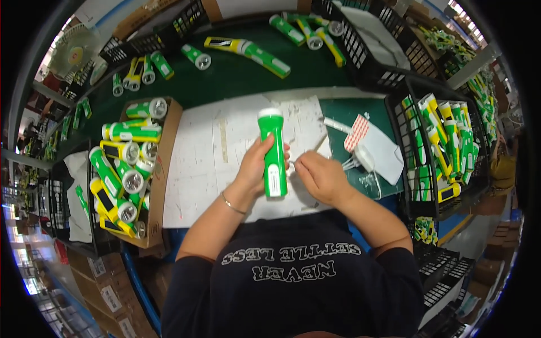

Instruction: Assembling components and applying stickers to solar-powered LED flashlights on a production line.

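My left hand (256, 163) is wrapped round a green flashlight (274, 149) with a white head rim and a pale label on its body. It stands roughly upright in the picture, head end away from me. Close by its right side, my right hand (321, 176) is closed in a pinch. Something thin and pale shows at its fingertips, too small to make out. White cord strands (350, 164) run from behind that hand to a white rounded piece (364, 158). Under both hands lies a marked white work sheet (197, 169).
At left, a cardboard box (169, 141) holds several green-and-yellow flashlights. A black crate (400, 112) of more flashlights stands at right. Beside the cord are a red-patterned sticker sheet (356, 133) and a white sheet (386, 152). Loose flashlights (248, 53) lie across the green belt (225, 84).
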`<state>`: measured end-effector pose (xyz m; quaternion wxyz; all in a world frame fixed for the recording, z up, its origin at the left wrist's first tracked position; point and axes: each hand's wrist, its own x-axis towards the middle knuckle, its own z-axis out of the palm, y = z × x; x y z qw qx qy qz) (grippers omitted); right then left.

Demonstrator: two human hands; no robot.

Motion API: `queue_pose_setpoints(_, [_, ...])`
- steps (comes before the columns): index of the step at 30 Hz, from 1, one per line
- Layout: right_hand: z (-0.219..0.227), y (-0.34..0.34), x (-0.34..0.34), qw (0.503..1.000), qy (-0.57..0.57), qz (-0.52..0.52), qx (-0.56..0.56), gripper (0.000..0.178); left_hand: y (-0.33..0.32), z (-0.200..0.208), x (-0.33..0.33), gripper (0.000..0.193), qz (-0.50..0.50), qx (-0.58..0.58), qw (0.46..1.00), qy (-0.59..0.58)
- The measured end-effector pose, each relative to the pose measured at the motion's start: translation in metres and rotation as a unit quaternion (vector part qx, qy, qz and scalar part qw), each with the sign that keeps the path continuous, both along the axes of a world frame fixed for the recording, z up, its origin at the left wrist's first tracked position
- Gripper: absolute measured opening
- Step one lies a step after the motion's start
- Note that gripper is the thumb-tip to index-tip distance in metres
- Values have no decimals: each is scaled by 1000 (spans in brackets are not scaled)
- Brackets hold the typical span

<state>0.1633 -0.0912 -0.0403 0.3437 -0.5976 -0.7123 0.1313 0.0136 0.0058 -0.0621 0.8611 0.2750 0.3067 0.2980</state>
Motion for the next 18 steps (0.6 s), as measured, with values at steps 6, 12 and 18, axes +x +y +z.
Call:
queue_pose_setpoints(6, [13, 12, -8, 968, -231, 54, 79, 11, -12, 0, 5, 38, 29, 164, 981, 101])
queue_pose_setpoints(12, [2, -12, -19, 957, -152, 238, 60, 20, 0, -9, -13, 56, 81, 144, 981, 102])
queue_pose_setpoints(18, [-6, -13, -34, 986, -42, 125, 104, 26, 6, -5, -22, 48, 51, 91, 995, 9])
